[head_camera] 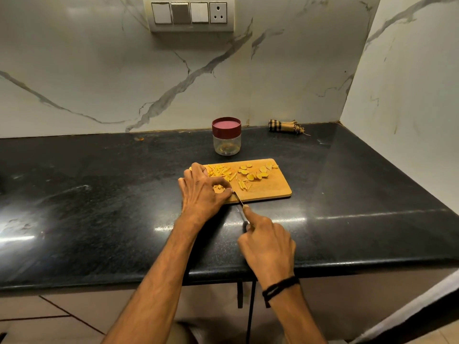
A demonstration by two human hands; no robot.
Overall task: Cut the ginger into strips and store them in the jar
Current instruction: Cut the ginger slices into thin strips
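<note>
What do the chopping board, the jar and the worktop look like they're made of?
Chopping board: pale wood or bamboo by its colour, matt. Jar: see-through body, probably plastic though glass is possible; its dark red lid looks plastic. Worktop: black speckled stone, likely granite, polished enough to mirror the lights.

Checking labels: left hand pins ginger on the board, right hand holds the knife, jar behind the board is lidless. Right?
No: head view shows the jar with its red lid on. The left hand pinning ginger on the board and the right hand holding the knife are correct.
</note>
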